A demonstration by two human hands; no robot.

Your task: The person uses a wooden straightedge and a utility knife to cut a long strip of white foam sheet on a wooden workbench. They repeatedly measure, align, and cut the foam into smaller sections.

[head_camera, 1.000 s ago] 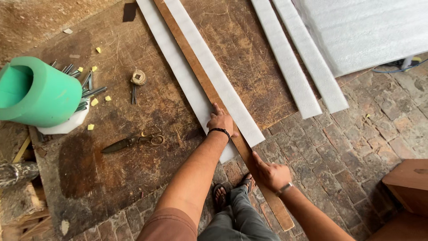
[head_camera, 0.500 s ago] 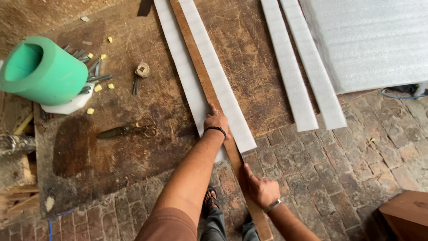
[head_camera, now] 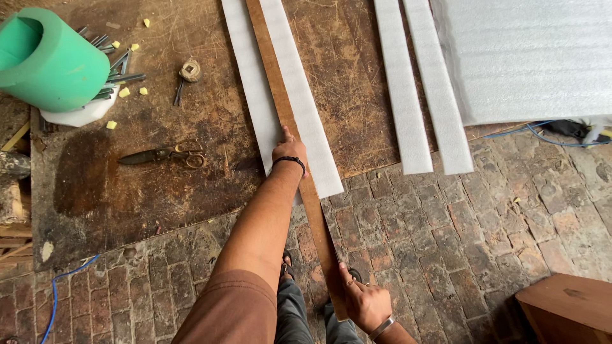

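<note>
A long brown wooden strip (head_camera: 299, 159) lies lengthwise on a white foam sheet (head_camera: 306, 121). The left hand (head_camera: 288, 150) presses flat on the strip, fingers open. The right hand (head_camera: 364, 304) grips the strip's near end, apparently closed around it. Scissors (head_camera: 162, 155) lie left of the strip.

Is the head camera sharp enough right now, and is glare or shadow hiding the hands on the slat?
Head view: sharp, soft even daylight, no glare. Left hand and wooden slat are crisp and free of heavy shadow; right hand sits at the bottom edge, slightly cut off. White foam sheet is bright but keeps its texture.
</note>
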